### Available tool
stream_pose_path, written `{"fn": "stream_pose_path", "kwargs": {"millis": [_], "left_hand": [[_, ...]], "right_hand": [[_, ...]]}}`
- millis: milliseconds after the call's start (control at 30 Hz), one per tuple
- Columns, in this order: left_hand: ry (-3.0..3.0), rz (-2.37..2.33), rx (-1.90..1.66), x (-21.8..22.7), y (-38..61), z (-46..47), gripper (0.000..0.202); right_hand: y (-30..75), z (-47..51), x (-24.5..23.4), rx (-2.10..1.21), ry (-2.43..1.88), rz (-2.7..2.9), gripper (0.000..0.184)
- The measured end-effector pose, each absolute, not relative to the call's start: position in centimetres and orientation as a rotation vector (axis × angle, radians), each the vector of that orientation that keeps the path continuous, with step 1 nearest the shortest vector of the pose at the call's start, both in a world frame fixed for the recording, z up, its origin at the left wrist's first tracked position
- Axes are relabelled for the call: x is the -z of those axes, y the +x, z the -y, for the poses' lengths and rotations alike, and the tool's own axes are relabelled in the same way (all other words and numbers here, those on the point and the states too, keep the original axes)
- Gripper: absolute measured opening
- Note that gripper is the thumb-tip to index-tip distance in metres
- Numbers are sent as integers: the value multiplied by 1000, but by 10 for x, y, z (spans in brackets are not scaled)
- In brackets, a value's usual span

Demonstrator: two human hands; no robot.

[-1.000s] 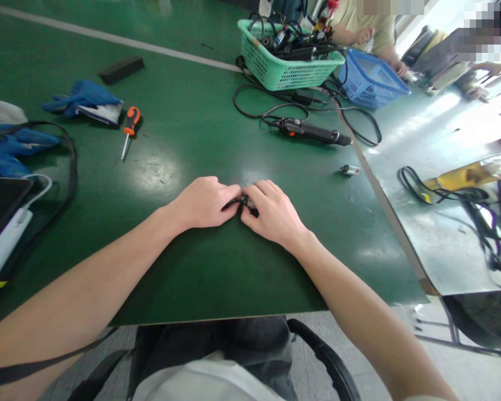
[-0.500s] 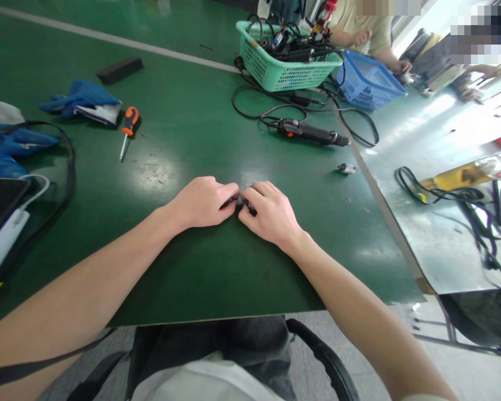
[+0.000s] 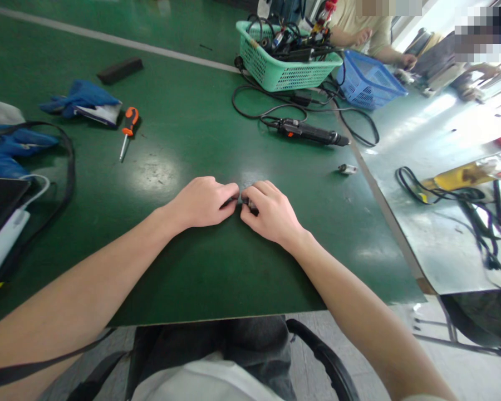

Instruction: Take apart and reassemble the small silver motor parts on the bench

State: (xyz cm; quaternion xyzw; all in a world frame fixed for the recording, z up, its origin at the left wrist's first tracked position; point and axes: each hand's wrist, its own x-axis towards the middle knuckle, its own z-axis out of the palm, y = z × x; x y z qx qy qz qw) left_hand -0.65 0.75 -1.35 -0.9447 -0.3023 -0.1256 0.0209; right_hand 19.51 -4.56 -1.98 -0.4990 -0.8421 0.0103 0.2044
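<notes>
My left hand point(image 3: 209, 201) rests on the green table point(image 3: 217, 278) with its fingers curled closed. Something small and dark shows between its thumb and fingers, too hidden to name. Close beside it, my right hand point(image 3: 271, 211) is also closed, thumb and fingers pinched around a small dark-and-metallic piece point(image 3: 250, 206) that is mostly covered. The two sets of fingertips nearly meet. Farther right on the table lies a small black-and-silver part point(image 3: 347, 169). An electric screwdriver point(image 3: 311, 132) with a black cord lies beyond the right hand.
An orange-handled screwdriver point(image 3: 129, 131), blue gloves point(image 3: 83, 101) and a dark block point(image 3: 120, 71) lie at left. A green basket point(image 3: 275, 72) of cables and a blue basket point(image 3: 369, 83) stand at the back. Another person's hand point(image 3: 408, 61) is behind them. A yellow bottle-like object point(image 3: 455, 179) lies right.
My right hand's thumb has shifted very slightly to the right; my left hand stays in place. The other person's hand at the back has moved a little.
</notes>
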Motion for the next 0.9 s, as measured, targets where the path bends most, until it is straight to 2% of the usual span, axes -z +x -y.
{"fn": "stream_pose_path", "kwargs": {"millis": [233,533,900], "left_hand": [[-2940,937,396,13,-5,-8,23],[-2935,933,405,14,-6,-7,22],[-2943,981,373,11,-6,-5,24]], "right_hand": [[196,47,18,-2,-1417,2375,9],[192,49,18,120,-1428,2392,19],[192,48,20,31,-1405,2367,19]]}}
